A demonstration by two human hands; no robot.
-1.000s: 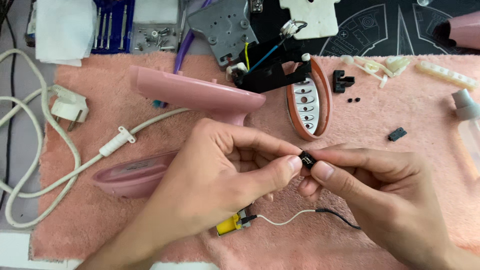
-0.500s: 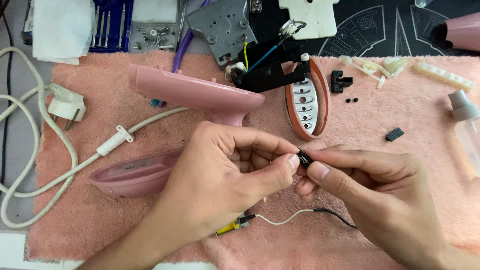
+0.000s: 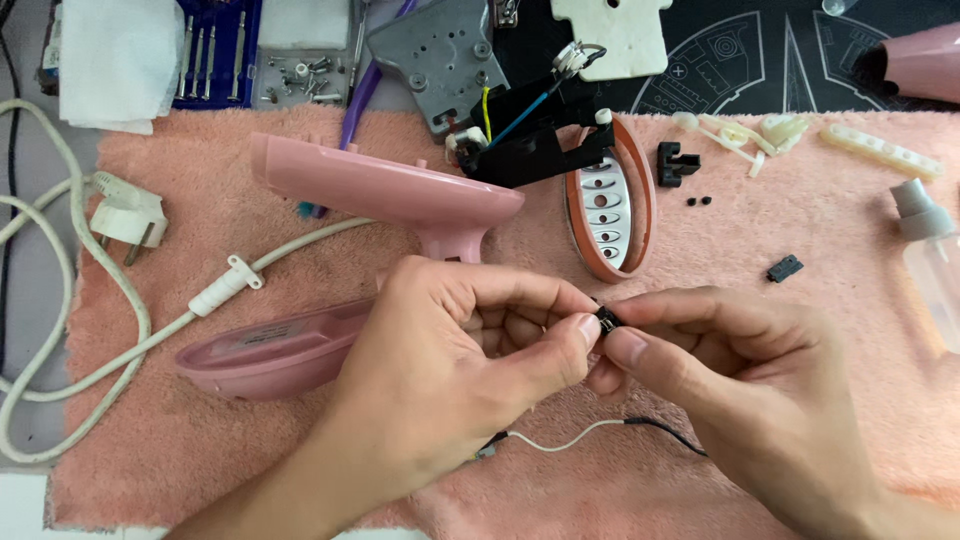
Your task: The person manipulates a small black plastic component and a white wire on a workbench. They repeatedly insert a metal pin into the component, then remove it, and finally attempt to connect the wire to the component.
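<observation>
Right now my left hand and right hand each pinch the same small black part between thumb and fingertips, held above the pink towel. Squeeze unevenly and I judge it could spring out and vanish into the pile, or land among the tiny black bits. A thin wire trails beneath my wrists and might snag. The worktop is crowded: pink shell halves, white cord, screwdriver set.

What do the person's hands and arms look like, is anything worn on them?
Both are bare: the left hand and right hand show no gloves, rings or watch, and the forearms show no sleeves as far as the picture reaches. Fingernails are short and unpainted.
</observation>
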